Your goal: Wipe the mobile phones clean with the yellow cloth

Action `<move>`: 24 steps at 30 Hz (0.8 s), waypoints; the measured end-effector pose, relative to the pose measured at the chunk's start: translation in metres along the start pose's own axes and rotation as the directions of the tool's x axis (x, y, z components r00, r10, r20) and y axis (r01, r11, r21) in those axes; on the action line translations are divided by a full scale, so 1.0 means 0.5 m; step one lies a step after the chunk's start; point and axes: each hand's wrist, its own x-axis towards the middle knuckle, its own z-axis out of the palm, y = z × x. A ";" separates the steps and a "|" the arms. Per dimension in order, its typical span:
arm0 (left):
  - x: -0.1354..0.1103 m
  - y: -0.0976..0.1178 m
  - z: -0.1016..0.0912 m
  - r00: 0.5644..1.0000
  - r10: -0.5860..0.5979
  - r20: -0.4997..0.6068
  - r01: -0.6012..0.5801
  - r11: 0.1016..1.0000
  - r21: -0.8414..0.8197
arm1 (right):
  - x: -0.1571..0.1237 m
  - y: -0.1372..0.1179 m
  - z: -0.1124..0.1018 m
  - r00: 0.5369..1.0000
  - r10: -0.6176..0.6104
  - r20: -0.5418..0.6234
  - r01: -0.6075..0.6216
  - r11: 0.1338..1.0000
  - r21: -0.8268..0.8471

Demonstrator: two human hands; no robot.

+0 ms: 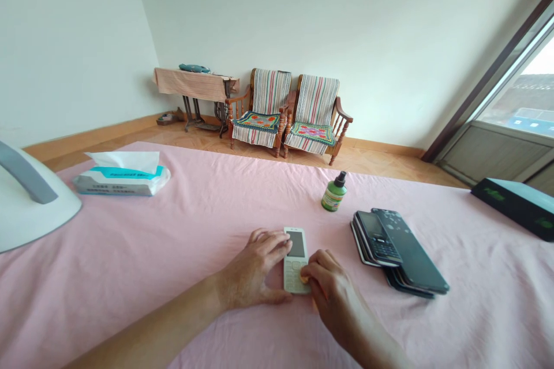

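A white keypad mobile phone (296, 260) lies face up on the pink cloth, its grey screen toward the far end. My left hand (255, 268) grips it along the left side, fingertips near the screen and thumb by the bottom corner. Closed in a pinch, my right hand (331, 282) presses at the right of the keypad. A small yellow-orange bit (304, 278) shows at its fingertips, mostly hidden, and its kind cannot be made out. A green bottle with a black spray top (333, 192) stands upright beyond the right hand.
Right of my hands lie stacked phones, a black keypad phone (379, 240) and a dark smartphone (411, 251) on top. A black box (515, 207) sits at the far right. A tissue pack (121, 176) and a white-grey appliance (30, 202) are left. Two wooden chairs (270, 92) stand behind.
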 end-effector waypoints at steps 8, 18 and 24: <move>-0.007 -0.005 0.004 1.000 -0.005 -0.007 0.006 1.000 0.008 | -0.009 -0.021 -0.037 0.990 -0.026 0.135 0.006 0.989 0.147; -0.004 -0.004 -0.001 1.000 -0.001 0.001 0.001 1.000 0.009 | 0.019 0.029 -0.014 0.987 0.073 -0.142 -0.046 0.982 0.183; -0.005 -0.004 0.000 1.000 0.007 -0.006 -0.007 1.000 0.009 | 0.015 0.023 -0.008 0.997 0.042 -0.067 -0.030 0.983 0.180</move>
